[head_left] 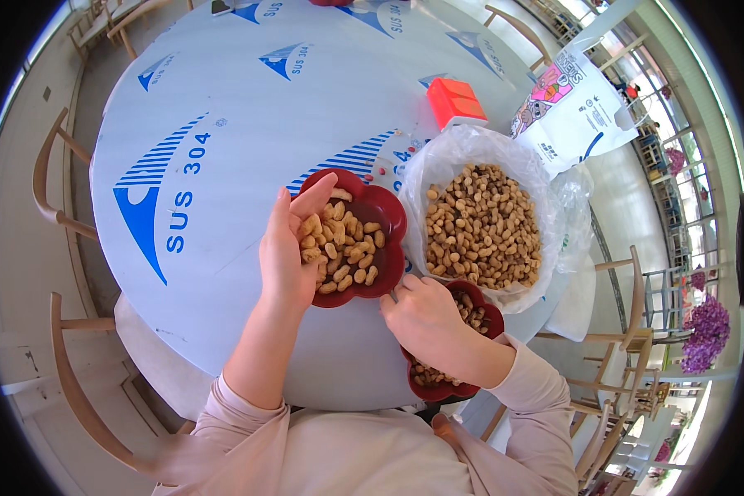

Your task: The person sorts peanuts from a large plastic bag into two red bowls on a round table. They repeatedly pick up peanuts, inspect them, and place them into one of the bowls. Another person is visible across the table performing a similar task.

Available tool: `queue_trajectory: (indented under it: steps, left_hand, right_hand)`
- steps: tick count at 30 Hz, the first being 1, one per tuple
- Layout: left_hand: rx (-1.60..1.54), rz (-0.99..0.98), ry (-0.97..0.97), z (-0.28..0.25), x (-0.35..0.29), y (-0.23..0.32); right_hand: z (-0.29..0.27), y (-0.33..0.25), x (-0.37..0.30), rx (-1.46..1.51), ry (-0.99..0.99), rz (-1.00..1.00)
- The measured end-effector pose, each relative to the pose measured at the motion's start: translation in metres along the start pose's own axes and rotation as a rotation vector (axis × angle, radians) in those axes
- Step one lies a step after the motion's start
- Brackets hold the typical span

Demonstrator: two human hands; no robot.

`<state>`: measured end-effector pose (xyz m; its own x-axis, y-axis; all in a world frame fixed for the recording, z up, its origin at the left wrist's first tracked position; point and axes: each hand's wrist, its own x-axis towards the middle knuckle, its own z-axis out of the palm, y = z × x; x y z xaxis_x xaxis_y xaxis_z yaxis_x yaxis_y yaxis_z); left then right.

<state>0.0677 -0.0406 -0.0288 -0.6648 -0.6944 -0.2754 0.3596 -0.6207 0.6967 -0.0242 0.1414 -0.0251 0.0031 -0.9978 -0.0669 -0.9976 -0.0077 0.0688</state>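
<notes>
My left hand (286, 256) is cupped, fingers stretched forward, at the left side of a dark red, petal-shaped bowl (395, 221). Several unshelled peanuts (310, 235) rest against its palm, and more peanuts (358, 248) lie in the bowl. Between this bowl and a second red bowl (494, 321) my right hand (428, 321) has its fingers curled together; whatever is in them is hidden. Peanuts or shells (427, 376) show in the second bowl, partly covered by my right hand and forearm. Beyond it stands a clear plastic bag (416, 183) full of unshelled peanuts (483, 227).
A red and white box (456, 102) stands behind the peanut bag. To the right is a white printed bag (591, 116). Small reddish bits (369, 177) lie on the round, film-covered table (240, 140). Wooden chairs (58, 182) surround it.
</notes>
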Motion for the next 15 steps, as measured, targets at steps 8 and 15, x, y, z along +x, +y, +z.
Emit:
queue_trajectory:
  steps: [8, 15]
  left_hand:
    - [0.020, 0.125, -0.081, -0.012, 0.008, -0.009]
    - [0.007, 0.081, -0.130, -0.017, 0.004, -0.012]
  right_hand:
    - [0.006, -0.011, 0.001, 0.003, 0.002, 0.038]
    - [-0.016, -0.017, -0.005, 0.199, 0.095, -0.028]
